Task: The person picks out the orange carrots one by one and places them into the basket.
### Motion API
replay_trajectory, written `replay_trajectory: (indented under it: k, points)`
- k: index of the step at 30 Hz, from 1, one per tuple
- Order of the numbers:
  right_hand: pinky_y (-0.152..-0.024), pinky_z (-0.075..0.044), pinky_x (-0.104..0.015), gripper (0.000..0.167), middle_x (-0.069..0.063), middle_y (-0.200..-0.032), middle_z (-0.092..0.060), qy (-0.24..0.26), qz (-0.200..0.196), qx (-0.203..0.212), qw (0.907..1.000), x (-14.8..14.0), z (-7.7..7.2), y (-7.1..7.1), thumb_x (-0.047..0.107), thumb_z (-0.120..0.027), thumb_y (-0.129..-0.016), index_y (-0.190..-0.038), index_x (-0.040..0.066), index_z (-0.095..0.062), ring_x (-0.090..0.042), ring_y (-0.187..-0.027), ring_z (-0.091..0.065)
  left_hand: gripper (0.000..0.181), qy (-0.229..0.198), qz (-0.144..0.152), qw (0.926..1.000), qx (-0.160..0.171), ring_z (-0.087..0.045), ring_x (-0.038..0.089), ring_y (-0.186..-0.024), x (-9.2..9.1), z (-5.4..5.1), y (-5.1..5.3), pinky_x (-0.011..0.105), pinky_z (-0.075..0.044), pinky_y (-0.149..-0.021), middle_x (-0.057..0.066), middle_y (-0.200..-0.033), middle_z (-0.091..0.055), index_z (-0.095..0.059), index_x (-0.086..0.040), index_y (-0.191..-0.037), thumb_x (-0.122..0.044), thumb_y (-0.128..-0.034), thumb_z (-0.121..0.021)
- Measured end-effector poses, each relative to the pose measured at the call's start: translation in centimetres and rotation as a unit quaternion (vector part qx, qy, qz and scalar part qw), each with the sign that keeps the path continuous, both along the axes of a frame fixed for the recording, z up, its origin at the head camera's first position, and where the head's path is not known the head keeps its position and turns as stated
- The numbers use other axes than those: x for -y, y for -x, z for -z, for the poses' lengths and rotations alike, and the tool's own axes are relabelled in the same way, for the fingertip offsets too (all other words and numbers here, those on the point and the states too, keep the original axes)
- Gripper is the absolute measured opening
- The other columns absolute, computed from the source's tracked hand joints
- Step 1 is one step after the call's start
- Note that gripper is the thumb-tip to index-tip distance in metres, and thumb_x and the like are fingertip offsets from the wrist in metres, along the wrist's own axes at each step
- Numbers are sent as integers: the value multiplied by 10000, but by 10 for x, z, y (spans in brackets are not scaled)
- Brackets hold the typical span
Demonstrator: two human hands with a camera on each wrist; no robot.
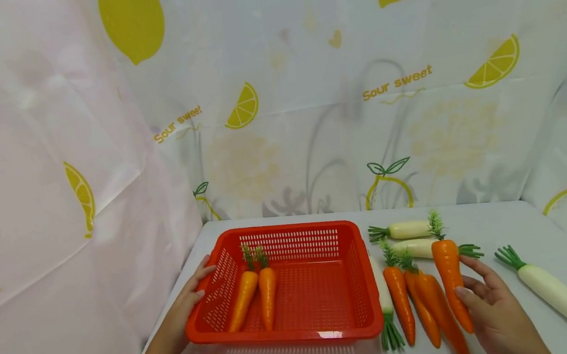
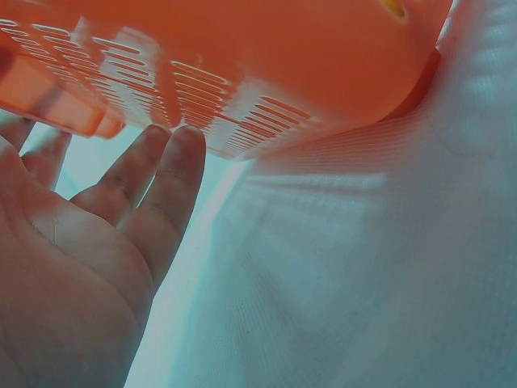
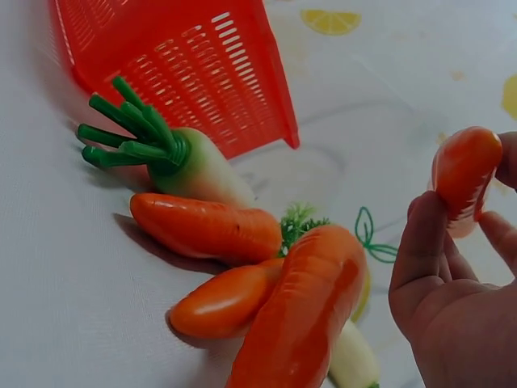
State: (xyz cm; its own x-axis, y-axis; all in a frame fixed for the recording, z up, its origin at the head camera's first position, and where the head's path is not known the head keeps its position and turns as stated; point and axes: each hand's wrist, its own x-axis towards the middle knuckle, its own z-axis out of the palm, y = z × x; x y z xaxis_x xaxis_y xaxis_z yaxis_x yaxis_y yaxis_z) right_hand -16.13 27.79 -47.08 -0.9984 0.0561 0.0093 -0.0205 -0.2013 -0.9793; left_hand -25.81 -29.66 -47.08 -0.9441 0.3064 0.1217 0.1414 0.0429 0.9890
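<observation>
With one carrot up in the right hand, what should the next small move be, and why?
Probably carry the held carrot leftward over the red basket: the right hand pinches it above the table, two carrots lie in the basket with bare floor to their right, and the left hand is at the basket's left side.
</observation>
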Motion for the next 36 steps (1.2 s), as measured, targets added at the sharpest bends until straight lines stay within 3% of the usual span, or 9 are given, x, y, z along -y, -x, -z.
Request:
replay_trajectory:
  k: [10, 15, 30, 36]
  points:
    - [-885, -567, -220, 568, 102, -1242, -588, -508, -167, 476, 9974, 11, -5, 2, 192, -539, -1095, -1568, 341, -260, -64, -1103, -610, 565, -27, 15, 10000, -21, 78, 426, -1597, 1, 0, 0, 238, -525, -1023, -9, -1781, 43, -337, -51, -1599, -62, -1034, -351]
    - [-873, -570, -235, 552, 93, -1265, -586, -517, -307, 336, 9976, 17, -5, 3, 166, -529, -1096, -1562, 319, -275, -73, -1109, -607, 559, -98, 50, 9999, 2, 85, 419, -1596, 0, 0, 0, 232, -517, -1032, -11, -1780, 50, -331, -34, -1594, -52, -1035, -342]
    - [-897, -559, -278, 609, -71, -1378, -477, -891, -397, 812, 9919, 41, -19, 4, 205, -565, -1082, -1595, 276, -245, -133, -1134, -586, 565, -15, -25, 10000, -45, 74, 430, -1603, -2, -1, 0, 238, -526, -1020, -11, -1781, 31, -341, -45, -1596, -58, -1032, -358]
    - [-910, -557, -295, 632, -123, -1425, -457, -1004, -422, 786, 9909, 47, -27, 6, 244, -576, -1079, -1608, 259, -230, -169, -1168, -578, 559, -5, -7, 10000, -58, 86, 434, -1600, -1, -1, 0, 240, -530, -1016, -2, -1781, 37, -345, -50, -1595, -60, -1037, -355]
